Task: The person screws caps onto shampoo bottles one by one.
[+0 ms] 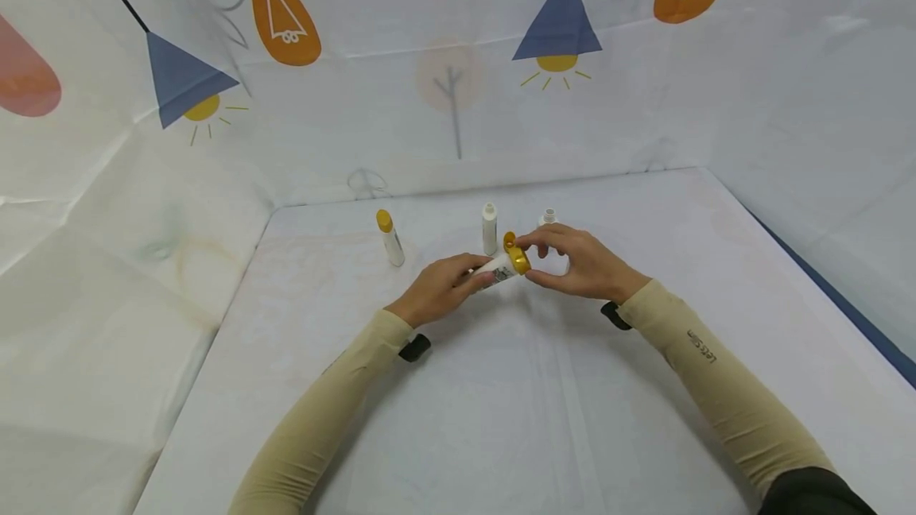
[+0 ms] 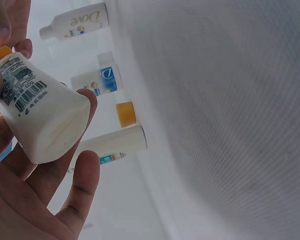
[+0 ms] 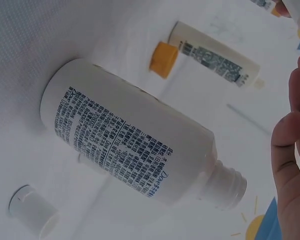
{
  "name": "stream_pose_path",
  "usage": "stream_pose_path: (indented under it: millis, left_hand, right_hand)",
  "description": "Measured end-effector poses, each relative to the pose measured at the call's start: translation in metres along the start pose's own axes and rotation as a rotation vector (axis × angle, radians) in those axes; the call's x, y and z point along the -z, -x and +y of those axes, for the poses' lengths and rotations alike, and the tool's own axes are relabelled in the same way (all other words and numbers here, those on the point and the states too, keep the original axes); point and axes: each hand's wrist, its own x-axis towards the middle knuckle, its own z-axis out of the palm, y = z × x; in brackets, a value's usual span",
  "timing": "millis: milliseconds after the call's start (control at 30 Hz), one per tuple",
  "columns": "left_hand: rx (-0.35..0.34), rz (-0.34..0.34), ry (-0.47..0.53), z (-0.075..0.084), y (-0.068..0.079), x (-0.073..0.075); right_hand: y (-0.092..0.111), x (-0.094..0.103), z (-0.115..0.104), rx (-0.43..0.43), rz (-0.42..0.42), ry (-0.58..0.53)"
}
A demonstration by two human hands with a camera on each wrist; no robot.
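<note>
My left hand [image 1: 447, 284] grips a small white bottle [image 1: 501, 270] whose yellow flip-top cap [image 1: 518, 259] points to the right, with its lid raised. Thumb and index finger of my right hand [image 1: 583, 261] are at the cap, one on either side. In the left wrist view, the bottle [image 2: 50, 120] shows a barcode and its oval base; the fingers lie around it. Most of the right hand [image 3: 295, 135] falls outside the right wrist view. Close below it stands a large white Dove bottle [image 3: 130, 135] with its threaded neck bare.
Behind the hands stand a slim white bottle [image 1: 490, 229] with a bare nozzle and, farther left, a white bottle with a yellow cap [image 1: 390, 238]. A loose yellow cap [image 3: 163, 60] and a white cap [image 3: 34, 212] rest on the table. A printed cloth [image 1: 358, 118] hangs behind.
</note>
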Motion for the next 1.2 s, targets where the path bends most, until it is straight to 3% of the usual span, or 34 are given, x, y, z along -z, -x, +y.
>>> stream_pose_path:
  millis: [467, 767, 1200]
  left_hand:
    - [0.005, 0.017, -0.028, -0.001, 0.000, 0.000]
    - [-0.045, 0.015, -0.073, 0.002, -0.001, -0.002]
    - [-0.040, 0.011, -0.114, -0.001, 0.000, -0.002]
  right_hand:
    - [-0.002, -0.006, -0.001, -0.058, 0.030, 0.036]
    - [-0.005, -0.015, -0.007, -0.161, 0.076, 0.128]
    - [-0.003, -0.014, -0.008, -0.179, 0.089, 0.186]
